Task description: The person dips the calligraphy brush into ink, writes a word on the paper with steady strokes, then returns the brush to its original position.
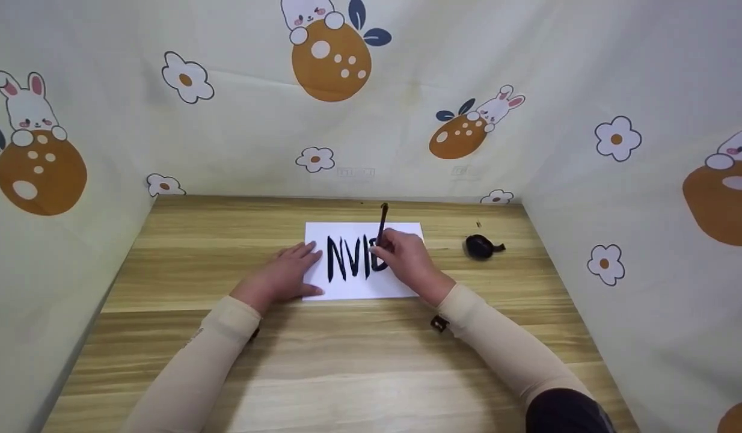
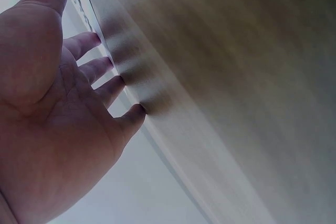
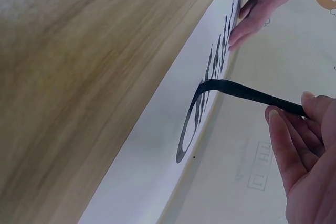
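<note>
Bent brush, half-held sheet: how the lettering could spoil

The white sheet lies on the tabletop, its black lettering reading "NVI" and then a rounded form like a "D", partly hidden in the head view. The right hand pinches the brush by its handle, and the right wrist view shows the bristles bent over against the paper at the curved stroke. The left hand grasps nothing; its fingers are spread, tips resting on the sheet's left side.

Slipping seems the first risk: the steadying touch is on that side alone, so a sideways drag, or lifting the left hand, could turn the sheet. With the bristles bent, heavier pressure would likely splay them and thicken the line. If the ink is wet, which cannot be told for sure, the right hand could smear it by sinking onto the strokes. A black vessel sits right of the sheet; a careless swing might knock it, though its contents cannot be made out.
</note>
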`<action>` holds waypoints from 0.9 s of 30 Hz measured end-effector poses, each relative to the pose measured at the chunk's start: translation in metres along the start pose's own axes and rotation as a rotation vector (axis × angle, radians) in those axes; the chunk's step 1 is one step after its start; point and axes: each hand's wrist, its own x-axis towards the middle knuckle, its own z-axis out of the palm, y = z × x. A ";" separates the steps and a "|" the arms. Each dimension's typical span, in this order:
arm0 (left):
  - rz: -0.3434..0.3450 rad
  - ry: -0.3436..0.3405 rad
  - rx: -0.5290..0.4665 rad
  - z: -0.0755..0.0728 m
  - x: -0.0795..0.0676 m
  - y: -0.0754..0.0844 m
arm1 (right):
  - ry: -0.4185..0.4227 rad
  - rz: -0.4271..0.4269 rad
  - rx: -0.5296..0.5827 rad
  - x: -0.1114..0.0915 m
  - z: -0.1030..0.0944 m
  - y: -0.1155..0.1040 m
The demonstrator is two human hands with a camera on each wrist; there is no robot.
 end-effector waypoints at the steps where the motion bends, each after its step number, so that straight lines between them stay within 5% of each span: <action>1: -0.001 0.000 0.001 0.000 0.000 0.000 | 0.004 0.002 0.000 0.000 0.000 0.000; 13: -0.007 -0.011 -0.001 -0.002 -0.001 0.003 | 0.159 -0.012 0.093 0.002 -0.010 -0.004; 27: -0.015 -0.014 -0.009 -0.004 -0.002 0.005 | 0.197 0.044 0.156 0.004 -0.020 0.004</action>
